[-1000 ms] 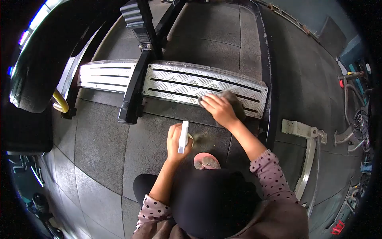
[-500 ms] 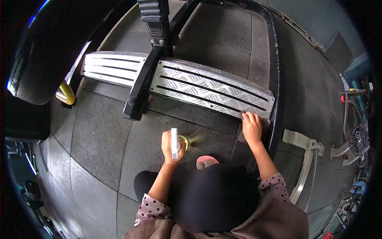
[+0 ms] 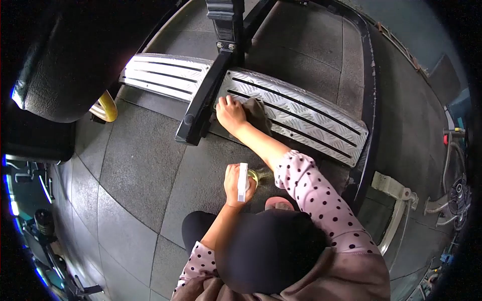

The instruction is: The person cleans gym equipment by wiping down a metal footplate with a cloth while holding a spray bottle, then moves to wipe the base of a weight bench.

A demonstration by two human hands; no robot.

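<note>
A dark cloth point(image 3: 257, 113) lies under my right hand point(image 3: 231, 114), whose fingers are bent around its left part. Hand and cloth rest on the left end of the right metal tread plate point(image 3: 306, 120), close to the black frame bar point(image 3: 207, 103). Lower down, above the floor, my left hand point(image 3: 234, 184) is closed around a spray bottle with a white head point(image 3: 243, 182). Part of the bottle's yellowish body shows beside the fingers.
A second tread plate point(image 3: 165, 75) is left of the bar. A black pad point(image 3: 65, 65) and yellow handle point(image 3: 107, 106) stand at upper left. On the right are the black frame rail point(image 3: 372, 105) and a pale metal arm point(image 3: 389, 185). A pink shoe point(image 3: 279, 203) shows below.
My right hand has moved with the cloth from the plate's right part, past its lower right corner, to its left end. My left hand still holds the bottle. The view has shifted.
</note>
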